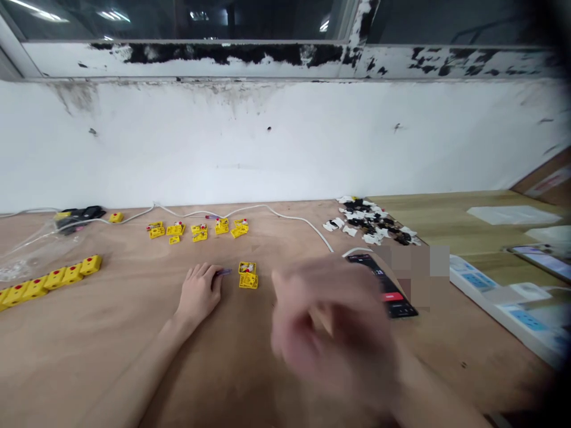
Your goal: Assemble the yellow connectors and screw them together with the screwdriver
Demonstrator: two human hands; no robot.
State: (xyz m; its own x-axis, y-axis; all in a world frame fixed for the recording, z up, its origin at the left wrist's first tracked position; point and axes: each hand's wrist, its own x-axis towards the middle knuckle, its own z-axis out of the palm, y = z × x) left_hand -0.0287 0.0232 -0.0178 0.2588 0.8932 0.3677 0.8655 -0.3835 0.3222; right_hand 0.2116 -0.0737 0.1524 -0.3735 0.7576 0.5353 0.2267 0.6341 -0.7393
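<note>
My left hand [198,292] lies curled on the plywood table [134,356], its fingertips at a small purple pin [223,272]; I can't tell whether they pinch it. My right hand [330,327] is a blur, so I can't tell its grip either. Between my hands, just beside the pin, sits a stacked yellow frame [248,276]. A black phone [387,285] lies partly hidden behind my right hand. Farther off are more yellow frames [196,229] with a white cable [272,211] behind them, a row of yellow blocks [44,282] at left, a heap of black-and-white scraps [370,223], and a power strip [491,303] at right.
</note>
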